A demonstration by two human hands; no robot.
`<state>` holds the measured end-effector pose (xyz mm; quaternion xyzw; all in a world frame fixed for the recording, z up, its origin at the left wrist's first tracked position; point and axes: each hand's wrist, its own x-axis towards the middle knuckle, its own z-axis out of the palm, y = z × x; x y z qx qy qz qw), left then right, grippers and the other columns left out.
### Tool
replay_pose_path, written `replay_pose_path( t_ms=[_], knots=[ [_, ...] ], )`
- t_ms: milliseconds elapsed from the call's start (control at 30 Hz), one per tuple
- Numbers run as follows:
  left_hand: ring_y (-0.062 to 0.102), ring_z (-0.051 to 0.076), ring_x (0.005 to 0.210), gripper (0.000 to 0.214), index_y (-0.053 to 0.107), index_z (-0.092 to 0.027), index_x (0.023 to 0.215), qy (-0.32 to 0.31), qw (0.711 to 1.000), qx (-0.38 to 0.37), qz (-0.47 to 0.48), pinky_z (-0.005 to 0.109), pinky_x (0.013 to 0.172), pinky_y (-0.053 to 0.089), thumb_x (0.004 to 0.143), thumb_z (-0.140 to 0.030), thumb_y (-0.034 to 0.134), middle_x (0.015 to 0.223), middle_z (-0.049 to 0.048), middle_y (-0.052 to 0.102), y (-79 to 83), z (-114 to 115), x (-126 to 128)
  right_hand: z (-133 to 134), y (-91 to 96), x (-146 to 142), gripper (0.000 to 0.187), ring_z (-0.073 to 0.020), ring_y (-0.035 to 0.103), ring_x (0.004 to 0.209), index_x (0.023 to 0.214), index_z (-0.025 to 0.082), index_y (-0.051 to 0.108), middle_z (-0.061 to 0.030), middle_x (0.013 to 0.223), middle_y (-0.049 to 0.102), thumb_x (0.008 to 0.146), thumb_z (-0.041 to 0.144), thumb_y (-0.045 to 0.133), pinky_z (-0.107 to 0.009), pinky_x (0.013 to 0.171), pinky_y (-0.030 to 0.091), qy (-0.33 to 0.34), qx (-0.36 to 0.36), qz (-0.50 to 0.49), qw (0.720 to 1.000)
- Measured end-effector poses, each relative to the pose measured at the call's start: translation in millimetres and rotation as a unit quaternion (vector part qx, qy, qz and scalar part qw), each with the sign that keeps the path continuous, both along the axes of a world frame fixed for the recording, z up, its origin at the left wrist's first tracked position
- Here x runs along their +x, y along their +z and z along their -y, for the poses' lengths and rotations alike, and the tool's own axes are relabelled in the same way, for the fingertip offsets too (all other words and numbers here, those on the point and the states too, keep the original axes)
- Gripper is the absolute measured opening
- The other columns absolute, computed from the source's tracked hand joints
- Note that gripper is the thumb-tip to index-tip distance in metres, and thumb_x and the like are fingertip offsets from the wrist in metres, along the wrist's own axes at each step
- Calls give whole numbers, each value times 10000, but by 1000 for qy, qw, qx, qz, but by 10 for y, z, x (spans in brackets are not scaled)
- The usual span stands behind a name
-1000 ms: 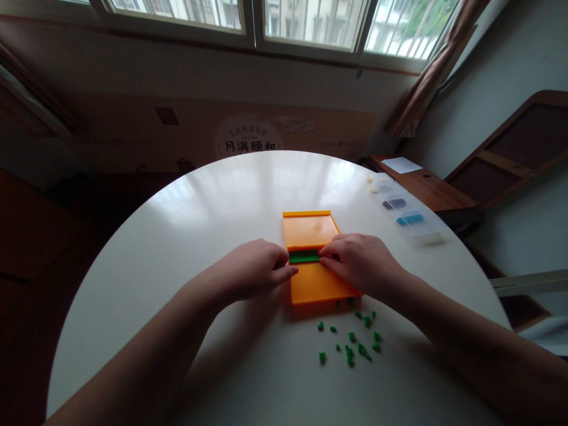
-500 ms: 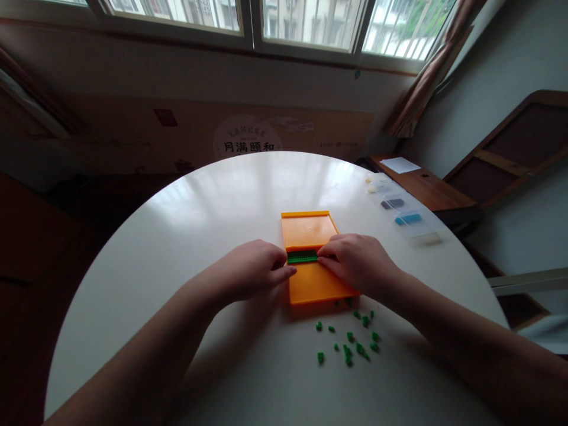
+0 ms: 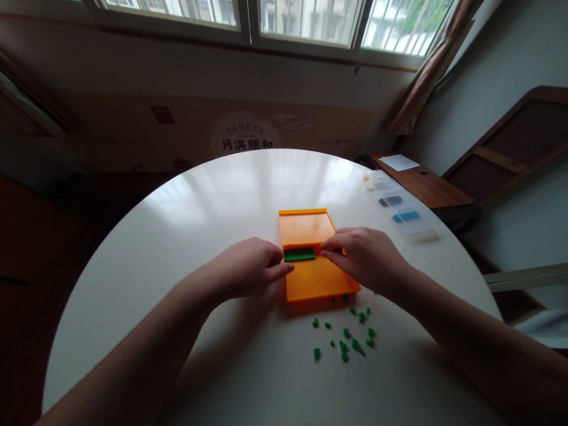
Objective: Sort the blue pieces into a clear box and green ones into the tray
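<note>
An orange tray lies in the middle of a round white table. Across the tray runs a green strip of small bricks. My left hand rests at the tray's left edge, fingers curled and pinching the strip's left end. My right hand lies over the tray's right side, its fingertips pinched together at the strip's right end. Whether a loose piece sits in those fingers is hidden. Several loose green bricks are scattered on the table just in front of the tray.
Clear plastic bags with dark, blue and pale pieces lie at the table's right edge. A wooden side table with a sheet of paper stands beyond them. Windows and a brown curtain are at the back.
My right hand has lifted slightly and opened a small gap from the green strip. The view has shifted a little; the left hand stays put.
</note>
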<state>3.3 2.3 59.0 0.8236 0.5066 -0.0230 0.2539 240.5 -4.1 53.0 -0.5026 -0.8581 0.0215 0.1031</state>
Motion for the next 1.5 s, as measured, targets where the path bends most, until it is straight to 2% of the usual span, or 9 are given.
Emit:
replay_pose_path(
  t_ms=[100,300,400,567,700,867,1167,1300,1500],
  knots=[
    [446,137,508,444,564,-203,621,1,1000,-2,2,274,466,280,853,-561,444,602,11,569,-1,-5,-2,31,133,128,188,-150,644,782,941,269,759,5,926,735,904,277,575,-261,641,412,25,-14,-30,999],
    [386,129,492,450,474,-201,555,4,1000,6,6,272,458,257,839,-549,462,545,-2,491,15,0,-15,216,392,265,175,-96,592,708,851,267,734,39,811,690,874,173,588,-235,642,378,219,-107,-19,970],
    [367,129,486,447,461,-202,539,8,1000,6,8,275,462,251,828,-542,477,535,-4,476,23,6,-25,330,426,196,208,-90,509,623,731,240,693,40,696,618,879,167,566,-240,587,328,269,-122,8,955],
    [349,129,491,446,449,-202,532,0,1000,6,13,276,465,249,824,-539,479,522,-12,450,32,7,-32,399,348,33,216,-104,493,622,732,200,674,12,710,615,910,202,552,-254,565,293,304,-102,23,947],
    [335,129,499,444,435,-204,534,-1,1000,6,5,275,464,245,829,-535,470,521,-16,424,47,12,-28,386,243,-41,216,-104,470,611,691,174,649,12,698,606,889,188,564,-259,536,270,309,-87,36,946],
    [324,127,498,438,433,-201,529,3,1000,7,8,272,466,236,819,-527,477,522,-15,419,38,10,-35,372,160,-99,145,-94,444,575,684,174,663,22,685,610,815,161,603,-250,516,259,297,-127,29,946],
    [349,134,503,435,465,-207,547,-6,1000,-2,6,274,482,260,825,-542,463,527,-17,454,20,-6,-16,398,101,-160,185,-105,457,589,710,160,650,-8,723,628,868,190,559,-265,522,249,303,-108,31,946],
    [345,131,504,414,469,-207,555,-6,1000,-5,7,269,480,267,819,-526,483,527,-23,437,20,-4,-9,409,157,-144,146,-106,482,624,739,163,641,3,751,629,862,148,565,-260,522,250,318,-99,29,943],
    [375,133,511,425,475,-209,571,-7,1000,-19,-3,267,478,281,824,-550,486,551,-21,459,31,-9,-18,191,336,146,157,-115,558,696,875,191,688,-12,867,681,927,249,553,-247,593,315,169,-38,-41,984]
  ],
)
